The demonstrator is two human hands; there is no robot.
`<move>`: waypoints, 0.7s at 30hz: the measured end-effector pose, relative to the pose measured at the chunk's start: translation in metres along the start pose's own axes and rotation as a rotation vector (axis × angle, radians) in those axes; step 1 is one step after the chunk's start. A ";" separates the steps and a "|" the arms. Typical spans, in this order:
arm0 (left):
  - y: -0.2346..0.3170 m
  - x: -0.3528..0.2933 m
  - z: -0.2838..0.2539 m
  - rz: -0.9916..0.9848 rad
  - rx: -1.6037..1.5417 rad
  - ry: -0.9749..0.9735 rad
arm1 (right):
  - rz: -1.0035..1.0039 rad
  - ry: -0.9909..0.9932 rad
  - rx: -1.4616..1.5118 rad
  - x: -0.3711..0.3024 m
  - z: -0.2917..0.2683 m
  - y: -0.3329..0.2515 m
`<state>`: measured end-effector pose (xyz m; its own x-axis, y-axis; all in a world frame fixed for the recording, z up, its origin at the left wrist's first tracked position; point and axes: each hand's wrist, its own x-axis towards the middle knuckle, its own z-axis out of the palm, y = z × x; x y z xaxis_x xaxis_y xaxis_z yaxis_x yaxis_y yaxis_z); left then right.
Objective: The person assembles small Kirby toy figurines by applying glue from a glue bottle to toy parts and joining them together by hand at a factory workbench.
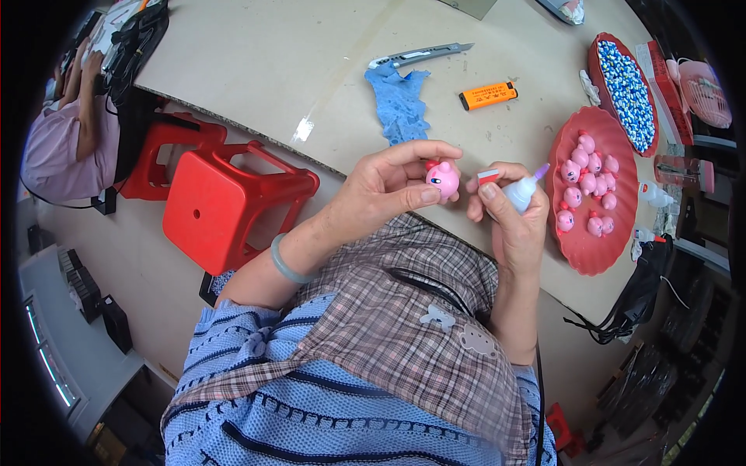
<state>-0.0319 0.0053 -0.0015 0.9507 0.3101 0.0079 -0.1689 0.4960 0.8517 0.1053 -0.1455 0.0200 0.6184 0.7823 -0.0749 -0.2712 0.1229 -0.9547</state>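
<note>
The figure [441, 178] is pinched in the left hand [381, 185], near the table [295, 54] edge. Bottle [519, 194] and red-white piece [488, 176] are gripped together in the right hand [519, 227]; through divided grip, the piece may be dropped or the bottle squeezed.

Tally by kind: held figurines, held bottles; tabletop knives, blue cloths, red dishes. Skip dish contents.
Round pink figurine, left hand: 1
White purple-nozzled bottle, right hand: 1
Grey utility knife: 1
Crumpled blue cloth: 1
Red oval dishes: 2
Total: 6
</note>
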 end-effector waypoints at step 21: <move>0.000 0.001 -0.002 -0.008 0.177 -0.023 | -0.302 -0.065 -0.833 -0.002 0.015 -0.018</move>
<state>-0.0315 0.0074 -0.0027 0.9578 0.2871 0.0112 -0.1151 0.3476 0.9306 0.0983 -0.1399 0.0420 0.5264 0.8248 0.2065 0.5375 -0.1347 -0.8324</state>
